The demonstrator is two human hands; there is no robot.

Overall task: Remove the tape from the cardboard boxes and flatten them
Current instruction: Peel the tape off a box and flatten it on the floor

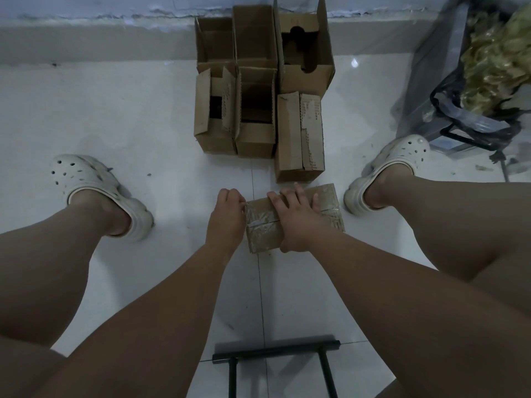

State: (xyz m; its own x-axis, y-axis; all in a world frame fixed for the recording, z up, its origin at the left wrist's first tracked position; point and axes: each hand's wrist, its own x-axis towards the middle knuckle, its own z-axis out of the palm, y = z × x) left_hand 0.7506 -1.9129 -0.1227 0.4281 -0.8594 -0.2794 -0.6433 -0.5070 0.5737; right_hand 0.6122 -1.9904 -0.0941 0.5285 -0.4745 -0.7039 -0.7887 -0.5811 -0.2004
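A small taped cardboard box (264, 231) lies on the white tiled floor between my legs. Clear tape (258, 215) covers its top and runs along the seam. My right hand (296, 219) lies across the middle of the box with fingers spread and straight, pressing it down. At the box's left edge my left hand (227, 214) has its fingers curled and pinches the tape end at the corner. Several more cardboard boxes (255, 110) stand beyond it against the wall, most with open flaps.
My feet in white clogs (97, 191) (388, 170) rest on the floor left and right of the box. A dark plastic bag of crumpled tape (482, 81) sits on a black frame at the right. A black metal stool frame (275, 357) is below my arms.
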